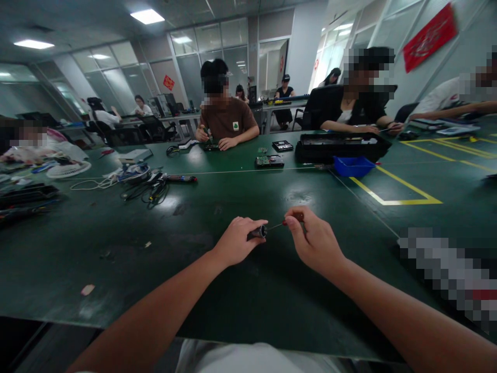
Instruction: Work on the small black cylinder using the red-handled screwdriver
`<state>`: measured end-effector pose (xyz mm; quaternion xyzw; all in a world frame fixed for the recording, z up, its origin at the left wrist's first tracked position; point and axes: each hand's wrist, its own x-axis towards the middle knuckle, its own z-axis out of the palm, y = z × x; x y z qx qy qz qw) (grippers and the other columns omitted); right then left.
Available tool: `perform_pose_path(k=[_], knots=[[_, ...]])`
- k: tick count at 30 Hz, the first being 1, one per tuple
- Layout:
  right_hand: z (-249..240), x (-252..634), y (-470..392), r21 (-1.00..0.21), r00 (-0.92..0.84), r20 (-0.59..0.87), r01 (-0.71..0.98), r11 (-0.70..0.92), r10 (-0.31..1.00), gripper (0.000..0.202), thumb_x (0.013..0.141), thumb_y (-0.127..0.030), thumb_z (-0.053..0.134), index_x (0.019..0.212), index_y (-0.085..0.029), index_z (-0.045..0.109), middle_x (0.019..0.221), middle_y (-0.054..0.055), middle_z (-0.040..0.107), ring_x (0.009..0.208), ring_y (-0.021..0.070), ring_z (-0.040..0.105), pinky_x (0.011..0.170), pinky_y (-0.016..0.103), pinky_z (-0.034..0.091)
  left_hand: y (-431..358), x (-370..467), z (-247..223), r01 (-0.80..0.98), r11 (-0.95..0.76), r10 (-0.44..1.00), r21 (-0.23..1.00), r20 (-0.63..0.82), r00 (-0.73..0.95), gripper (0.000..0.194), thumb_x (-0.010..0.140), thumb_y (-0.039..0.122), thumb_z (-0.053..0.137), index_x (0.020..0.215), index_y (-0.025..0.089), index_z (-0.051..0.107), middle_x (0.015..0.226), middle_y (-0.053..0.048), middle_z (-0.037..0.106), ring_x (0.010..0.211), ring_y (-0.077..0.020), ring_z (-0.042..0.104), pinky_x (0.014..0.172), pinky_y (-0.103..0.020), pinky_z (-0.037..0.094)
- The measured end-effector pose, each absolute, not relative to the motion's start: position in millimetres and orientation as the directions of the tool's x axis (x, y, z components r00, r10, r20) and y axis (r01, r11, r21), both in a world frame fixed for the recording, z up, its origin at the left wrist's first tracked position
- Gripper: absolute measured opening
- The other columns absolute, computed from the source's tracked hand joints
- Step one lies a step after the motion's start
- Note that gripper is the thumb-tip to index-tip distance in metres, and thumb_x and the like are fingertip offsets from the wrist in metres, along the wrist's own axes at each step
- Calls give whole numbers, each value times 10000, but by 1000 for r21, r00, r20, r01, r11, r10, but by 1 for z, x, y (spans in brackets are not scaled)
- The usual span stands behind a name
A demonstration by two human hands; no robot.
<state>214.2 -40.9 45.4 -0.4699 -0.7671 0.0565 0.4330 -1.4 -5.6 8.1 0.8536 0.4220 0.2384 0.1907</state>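
Observation:
My left hand (235, 241) is closed around a short dark cylinder (258, 233), whose round, lighter-rimmed end faces right. Most of its body is hidden by my fingers. In my right hand (316, 241) is a screwdriver (298, 216) with a reddish-brown handle, pinched between thumb and fingers. Its thin metal shaft points left, and the tip is at the cylinder's open end; whether it touches inside I cannot tell. Both hands are just above the green table (248, 295), near its front edge.
Ahead lie a circuit-board drive (269, 161), a long black case (344, 147) and a blue bin (353, 167). Tangled cables (149, 189) are left of centre. A blurred-out object (446, 269) lies at right. Across the table a person in brown (229, 122) works; others sit around.

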Motion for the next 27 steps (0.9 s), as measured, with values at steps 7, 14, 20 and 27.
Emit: perform_pose_path(k=[7,14,20,27], knots=[[44,216,-38,-514,-158,581,690,510,798,159,991,-287,427,945,-197,549,783,44,643,647,180,603,598,302,434,-7,-1,11,649,-494,859,578,208,469,422,892,314,673,1305,283,596,1016,-25,654,990,-227,573,915,-384,434],[46,218,-37,-546,-102,584,684,483,805,183,1002,-325,427,974,-200,558,822,55,663,705,197,638,637,316,458,-9,-1,18,561,-393,915,728,245,322,282,888,267,645,1164,222,608,1127,-41,641,1017,-209,600,905,-347,480],[47,221,-38,-547,-73,621,673,498,781,193,1006,-336,434,975,-202,568,808,48,651,696,190,632,627,310,460,-16,2,30,501,-295,936,813,141,322,368,917,255,554,1284,230,529,1187,-63,632,1055,-209,601,932,-360,477],[47,221,-38,-549,-61,631,668,502,773,177,1002,-328,436,967,-204,557,832,58,666,737,200,654,652,320,470,-26,21,40,673,-392,850,627,-33,526,244,843,407,672,1024,244,689,919,-24,699,807,-210,641,680,-307,469]])
